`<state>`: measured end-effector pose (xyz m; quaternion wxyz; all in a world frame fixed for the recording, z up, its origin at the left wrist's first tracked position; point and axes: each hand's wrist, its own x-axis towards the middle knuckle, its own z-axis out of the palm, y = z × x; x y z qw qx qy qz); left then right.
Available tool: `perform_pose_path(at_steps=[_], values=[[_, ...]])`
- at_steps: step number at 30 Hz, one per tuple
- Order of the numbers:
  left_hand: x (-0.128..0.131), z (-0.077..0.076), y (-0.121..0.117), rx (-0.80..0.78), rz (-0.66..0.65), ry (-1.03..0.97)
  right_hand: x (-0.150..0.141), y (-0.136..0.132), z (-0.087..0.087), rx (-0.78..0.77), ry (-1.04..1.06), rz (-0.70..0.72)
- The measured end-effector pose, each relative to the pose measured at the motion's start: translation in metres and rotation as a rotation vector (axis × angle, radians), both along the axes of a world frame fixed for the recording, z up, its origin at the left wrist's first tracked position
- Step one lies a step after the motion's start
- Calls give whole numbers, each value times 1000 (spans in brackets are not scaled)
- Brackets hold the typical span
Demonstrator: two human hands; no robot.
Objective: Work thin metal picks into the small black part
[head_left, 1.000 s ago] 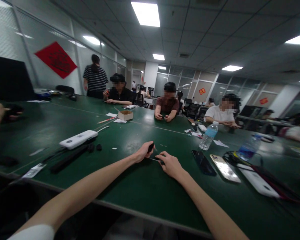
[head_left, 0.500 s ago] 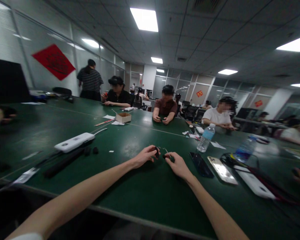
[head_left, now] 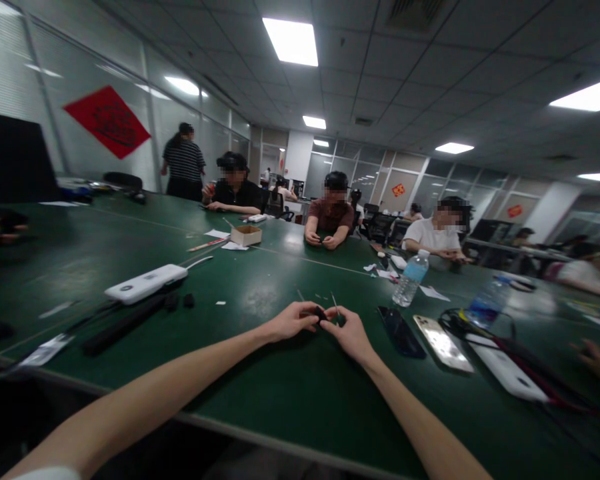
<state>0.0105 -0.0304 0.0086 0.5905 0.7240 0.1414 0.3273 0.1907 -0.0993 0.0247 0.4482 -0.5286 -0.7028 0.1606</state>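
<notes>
Head view, hands [head_left: 294, 321] on black piece [head_left: 321, 314], box [head_left: 250, 239] interior unclear

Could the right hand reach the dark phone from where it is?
Probably yes: the dark phone lies close beside the right hand, on its outer side, with nothing visible between them. The hand seems busy with a thin stick, though.

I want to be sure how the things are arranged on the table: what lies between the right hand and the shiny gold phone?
In the head view, a dark phone lies between the right hand and the shiny gold phone.
</notes>
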Motion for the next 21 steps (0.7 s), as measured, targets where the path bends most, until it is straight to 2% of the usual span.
perform_pose_path(at_steps=[8, 15, 21], values=[[-3, 3, -2, 21, 7, 41, -2, -2, -4, -81, 98, -18], [-6, 12, -7, 126, 0, 103, -2, 2, -12, -163, 132, -46], [-8, 16, -11, 55, -9, 85, -2, 3, -13, -139, 67, -61]])
